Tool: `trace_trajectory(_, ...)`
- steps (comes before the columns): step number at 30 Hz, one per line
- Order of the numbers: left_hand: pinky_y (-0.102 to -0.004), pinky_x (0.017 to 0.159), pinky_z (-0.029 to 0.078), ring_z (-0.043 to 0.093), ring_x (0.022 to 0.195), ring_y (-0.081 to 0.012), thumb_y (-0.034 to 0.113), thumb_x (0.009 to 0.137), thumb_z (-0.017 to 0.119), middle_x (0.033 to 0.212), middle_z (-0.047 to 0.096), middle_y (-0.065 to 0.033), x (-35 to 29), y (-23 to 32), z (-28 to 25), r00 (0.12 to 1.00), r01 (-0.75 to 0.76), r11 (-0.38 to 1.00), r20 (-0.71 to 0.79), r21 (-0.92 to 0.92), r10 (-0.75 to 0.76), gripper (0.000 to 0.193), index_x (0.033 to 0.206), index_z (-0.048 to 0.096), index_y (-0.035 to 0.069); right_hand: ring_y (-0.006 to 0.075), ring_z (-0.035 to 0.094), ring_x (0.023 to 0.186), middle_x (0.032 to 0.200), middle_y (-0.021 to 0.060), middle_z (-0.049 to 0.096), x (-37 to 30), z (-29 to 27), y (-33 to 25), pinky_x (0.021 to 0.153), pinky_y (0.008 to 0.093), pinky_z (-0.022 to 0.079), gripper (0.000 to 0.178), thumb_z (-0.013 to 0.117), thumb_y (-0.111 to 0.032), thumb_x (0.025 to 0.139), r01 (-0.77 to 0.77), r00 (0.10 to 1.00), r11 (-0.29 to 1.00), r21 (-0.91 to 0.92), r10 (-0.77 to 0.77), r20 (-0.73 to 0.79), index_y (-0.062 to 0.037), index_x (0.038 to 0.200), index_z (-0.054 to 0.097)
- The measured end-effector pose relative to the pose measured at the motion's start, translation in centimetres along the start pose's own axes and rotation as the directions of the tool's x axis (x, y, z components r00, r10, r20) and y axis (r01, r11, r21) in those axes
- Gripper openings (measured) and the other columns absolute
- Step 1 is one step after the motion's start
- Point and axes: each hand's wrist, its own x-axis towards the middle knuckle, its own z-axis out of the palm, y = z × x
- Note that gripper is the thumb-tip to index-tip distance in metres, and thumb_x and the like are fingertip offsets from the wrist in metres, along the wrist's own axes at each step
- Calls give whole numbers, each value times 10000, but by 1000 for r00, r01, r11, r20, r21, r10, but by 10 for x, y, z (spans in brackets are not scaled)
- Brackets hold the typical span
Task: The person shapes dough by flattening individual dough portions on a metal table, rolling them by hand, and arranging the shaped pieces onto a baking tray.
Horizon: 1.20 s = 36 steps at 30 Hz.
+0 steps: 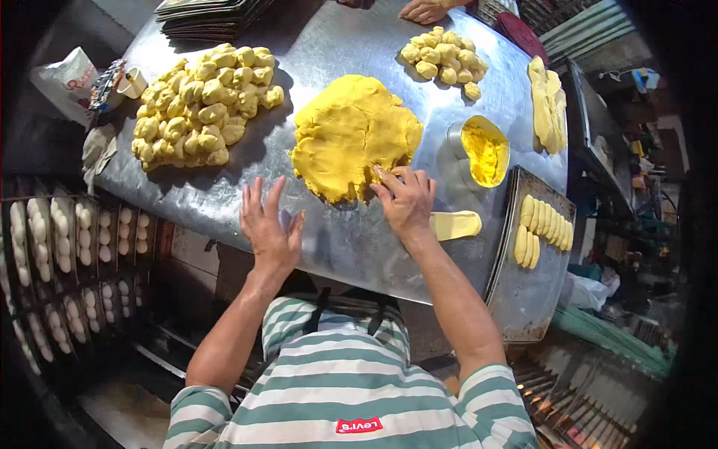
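Note:
A large, flattened mass of yellow dough lies mid-table, cracked on top and ragged along its near right edge. At that edge my right hand has its fingers curled in, pinching the dough; the fingertips are partly hidden. My left hand hovers over the table's near side with fingers spread, holding nothing, with a yellow smear on its thumb. Just beyond my right wrist is a flat, pale yellow dough strip. A metal container with bright yellow paste inside stands to the right of the dough.
Pale dough balls are heaped at left and far right. Long dough strips lie by the right edge, above a dark tray of shaped pieces. Another person's hand rests at the far edge. Loaded racks stand left.

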Motion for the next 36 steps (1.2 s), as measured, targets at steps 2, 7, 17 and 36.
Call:
trace_trajectory(2,-598,1274,167,210,1601,-465,142,914,793,1693,329,-217,15,-5,-4,1000,-9,999,21,-36,9,752,1591,471,183,222,576,1023,1056,-32,663,2,-3,1,900,433,398,311,834,-363,866,-35,999,999,-29,35,14,-244,1152,823)
trace_trajectory(7,-619,1260,173,236,1594,-458,161,921,774,1684,347,-203,41,-4,0,989,-123,981,69,-149,134,699,1568,513,175,282,590,1067,1067,22,657,-14,-40,0,929,470,412,245,803,-326,901,-144,939,988,61,117,324,-174,1092,813)
trace_trajectory(17,-522,1087,459,598,1260,-369,129,893,771,1397,644,-134,45,142,84,673,-499,738,333,-455,661,452,1342,720,154,478,246,1574,1742,212,259,-145,-114,62,1190,687,260,616,622,-537,1029,-399,849,801,-447,507,151,-203,1546,589)
trace_trajectory(36,-650,1296,137,177,1654,-318,461,970,641,1745,341,-68,45,149,128,269,-865,432,494,-253,827,649,1555,546,196,449,460,1450,1592,230,482,-124,-93,93,1178,597,341,563,707,-363,1002,-496,855,863,93,504,-124,-67,1470,609)
